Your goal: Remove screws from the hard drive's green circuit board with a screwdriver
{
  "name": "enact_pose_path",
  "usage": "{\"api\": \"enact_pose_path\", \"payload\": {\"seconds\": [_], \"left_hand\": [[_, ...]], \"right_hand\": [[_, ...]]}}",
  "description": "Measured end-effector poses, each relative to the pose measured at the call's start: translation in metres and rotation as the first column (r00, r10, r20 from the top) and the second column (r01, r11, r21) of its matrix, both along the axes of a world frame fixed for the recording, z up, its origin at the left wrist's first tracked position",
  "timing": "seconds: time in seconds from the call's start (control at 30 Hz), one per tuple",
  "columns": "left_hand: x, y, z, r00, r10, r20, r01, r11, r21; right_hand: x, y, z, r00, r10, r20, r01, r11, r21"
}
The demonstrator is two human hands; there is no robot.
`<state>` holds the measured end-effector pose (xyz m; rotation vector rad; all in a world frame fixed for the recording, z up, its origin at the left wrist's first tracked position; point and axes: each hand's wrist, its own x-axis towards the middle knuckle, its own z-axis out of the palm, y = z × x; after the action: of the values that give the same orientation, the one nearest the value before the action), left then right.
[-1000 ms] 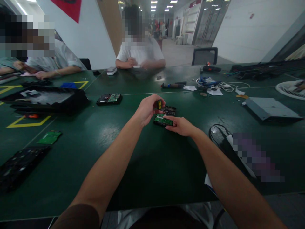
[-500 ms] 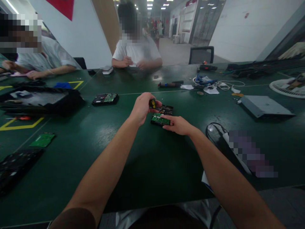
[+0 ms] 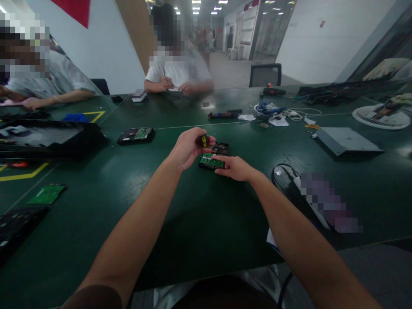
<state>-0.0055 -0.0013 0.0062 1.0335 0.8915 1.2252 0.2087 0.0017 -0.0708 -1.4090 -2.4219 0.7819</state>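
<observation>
My left hand (image 3: 188, 148) is closed around a screwdriver (image 3: 204, 140) with a black and yellow handle. Its thin shaft points down at the green circuit board (image 3: 207, 160) of a small black device on the table; whether the tip sits in a screw is too small to tell. At the board's right end, my right hand (image 3: 236, 168) grips the edge, with the index finger over the top and the thumb at the near side. Just behind lies an open black part (image 3: 220, 148), partly hidden by my left hand.
On the green table (image 3: 193, 227), a black device with a circuit board (image 3: 137, 135) and a large black tray (image 3: 48, 137) lie left. A loose green board (image 3: 47, 194) is nearer. To the right are a grey metal box (image 3: 349, 139) and cables (image 3: 273, 107). Two people sit across.
The view has turned slightly to the right, so everything sits a little further left. Both hands keep nearly the same hold on the screwdriver and the circuit board.
</observation>
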Motion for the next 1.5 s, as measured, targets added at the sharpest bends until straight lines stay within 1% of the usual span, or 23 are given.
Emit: {"api": "enact_pose_path", "payload": {"seconds": [0.07,0.17,0.2,0.27,0.33,0.37,0.53,0.63,0.77,0.9,0.97,1.07,1.17,1.23,1.37,1.43,1.5], "left_hand": [[-0.002,0.001,0.0,0.998,0.017,-0.062,-0.016,1.0,0.019],[-0.007,0.001,0.002,0.964,0.102,-0.247,-0.069,0.988,0.137],[-0.008,0.0,0.003,0.95,0.116,-0.29,-0.068,0.983,0.171],[-0.008,-0.002,0.005,0.94,0.096,-0.326,-0.033,0.981,0.192],[-0.006,-0.003,0.006,0.949,0.064,-0.31,-0.007,0.983,0.181],[-0.004,-0.004,0.005,0.956,0.064,-0.288,-0.013,0.985,0.175],[0.004,-0.001,-0.001,0.984,0.128,-0.125,-0.11,0.984,0.142],[0.004,0.002,-0.003,0.981,0.166,-0.103,-0.147,0.974,0.171],[-0.001,0.001,-0.001,0.972,0.147,-0.184,-0.103,0.967,0.232],[-0.003,-0.002,0.003,0.972,0.103,-0.213,-0.062,0.98,0.191],[-0.002,-0.003,0.004,0.982,0.073,-0.174,-0.049,0.989,0.138],[0.001,-0.003,0.003,0.997,0.029,-0.072,-0.024,0.997,0.071],[0.001,-0.001,0.002,1.0,0.02,-0.01,-0.02,0.999,0.045],[-0.002,0.001,0.003,0.998,0.032,-0.05,-0.028,0.997,0.068],[-0.011,0.001,0.006,0.979,0.077,-0.189,-0.048,0.987,0.155],[-0.013,0.001,0.007,0.977,0.072,-0.199,-0.04,0.986,0.159],[-0.011,0.0,0.007,0.984,0.051,-0.172,-0.028,0.991,0.132]], "right_hand": [[0.0,0.0,0.0,1.0,0.002,0.001,-0.002,1.0,0.0],[0.001,0.0,0.001,1.0,0.013,0.002,-0.013,1.0,-0.004],[0.001,0.0,0.001,1.0,0.014,-0.001,-0.014,1.0,-0.004],[0.001,0.0,0.0,1.0,0.013,-0.005,-0.013,1.0,-0.004],[0.001,0.0,0.0,1.0,0.01,-0.01,-0.01,1.0,-0.001],[0.0,0.0,0.0,1.0,0.01,-0.014,-0.01,1.0,0.001],[0.0,-0.001,0.001,1.0,0.009,-0.015,-0.009,1.0,-0.001],[0.0,-0.001,0.003,1.0,0.011,-0.012,-0.011,1.0,-0.015],[0.0,-0.001,0.003,1.0,0.007,-0.015,-0.008,1.0,-0.026],[0.0,-0.001,0.002,1.0,0.004,-0.009,-0.004,1.0,-0.02],[0.0,0.0,0.001,1.0,0.009,-0.007,-0.009,1.0,-0.013],[0.0,0.0,-0.001,1.0,0.001,-0.013,-0.001,1.0,-0.002],[0.0,-0.001,-0.002,1.0,-0.004,-0.017,0.004,1.0,-0.004],[0.0,-0.001,-0.002,1.0,0.003,-0.016,-0.003,1.0,-0.012],[0.0,0.0,-0.001,1.0,-0.005,-0.013,0.004,1.0,-0.019],[-0.001,0.0,-0.001,1.0,-0.008,-0.013,0.008,1.0,-0.017],[-0.001,0.0,-0.001,1.0,-0.004,-0.013,0.004,1.0,-0.011]]}}
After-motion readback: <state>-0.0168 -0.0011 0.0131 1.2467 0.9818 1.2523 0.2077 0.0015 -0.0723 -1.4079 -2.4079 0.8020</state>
